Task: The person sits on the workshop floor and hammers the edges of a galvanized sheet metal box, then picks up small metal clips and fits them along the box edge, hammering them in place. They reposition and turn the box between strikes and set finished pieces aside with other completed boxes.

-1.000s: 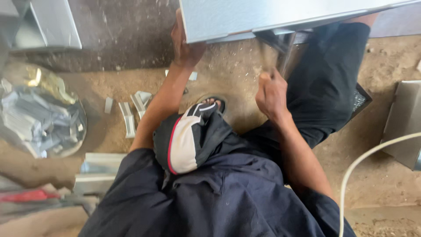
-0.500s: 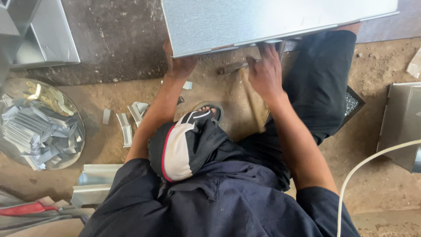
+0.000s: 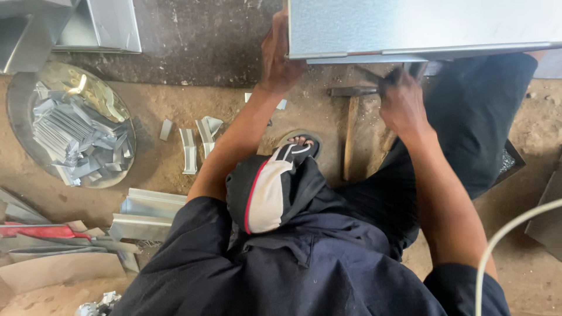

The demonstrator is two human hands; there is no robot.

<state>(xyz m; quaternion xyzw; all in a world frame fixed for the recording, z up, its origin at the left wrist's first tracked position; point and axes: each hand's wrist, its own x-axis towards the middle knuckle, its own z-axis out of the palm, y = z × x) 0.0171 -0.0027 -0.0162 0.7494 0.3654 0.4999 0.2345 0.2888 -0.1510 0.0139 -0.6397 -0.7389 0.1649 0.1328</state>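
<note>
A large grey sheet-metal panel (image 3: 421, 26) lies across the top of the view, over my knees. My left hand (image 3: 277, 57) grips its left corner, fingers wrapped around the folded edge. Just below the panel's front edge, my right hand (image 3: 401, 104) is closed around a small dark object that I cannot identify. A wooden-handled hammer (image 3: 349, 131) lies on the dirt floor between my arms, its head pointing toward the panel, untouched. My sandalled foot (image 3: 300, 143) shows beneath my rolled-up dark trouser leg.
A round metal tray (image 3: 117, 105) at the left holds several cut metal strips. Bent metal clips (image 3: 196, 143) lie on the ground nearby. Folded metal channels (image 3: 146, 213), red-handled snips (image 3: 35, 230), metal boxes (image 3: 99, 23) and a white cable (image 3: 509, 234) surround me.
The panel and both hands have shifted to the right. My right hand left the spot over the hammer, which now lies fully exposed.
</note>
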